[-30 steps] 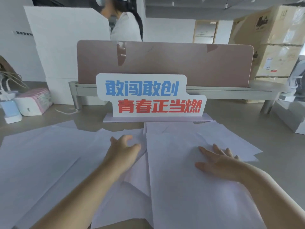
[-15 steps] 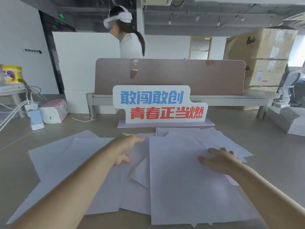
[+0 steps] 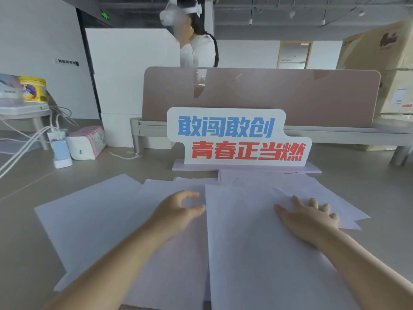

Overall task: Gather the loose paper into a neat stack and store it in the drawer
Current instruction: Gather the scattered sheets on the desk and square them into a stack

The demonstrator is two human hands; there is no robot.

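Several loose white paper sheets (image 3: 100, 220) lie spread and overlapping across the grey desk (image 3: 26, 253). One large sheet (image 3: 250, 253) lies on top at the centre right. My left hand (image 3: 178, 211) rests on the papers just left of that sheet's left edge, fingers curled, thumb and forefinger forming a loop at the edge. My right hand (image 3: 310, 217) lies flat, fingers spread, pressing on the top sheet's right part. No drawer is in view.
A white sign with blue and red characters (image 3: 237, 137) stands on a base just behind the papers. A pink divider panel (image 3: 290, 97) rises behind it, with a person beyond. A tissue pack (image 3: 87, 143), a charger (image 3: 60, 151) and cables sit far left.
The camera tilted up and the view pulled back. My left hand shifted right toward the top sheet's left edge; the folded-up corner beneath it now lies flat. My right hand stays pressed on the paper.
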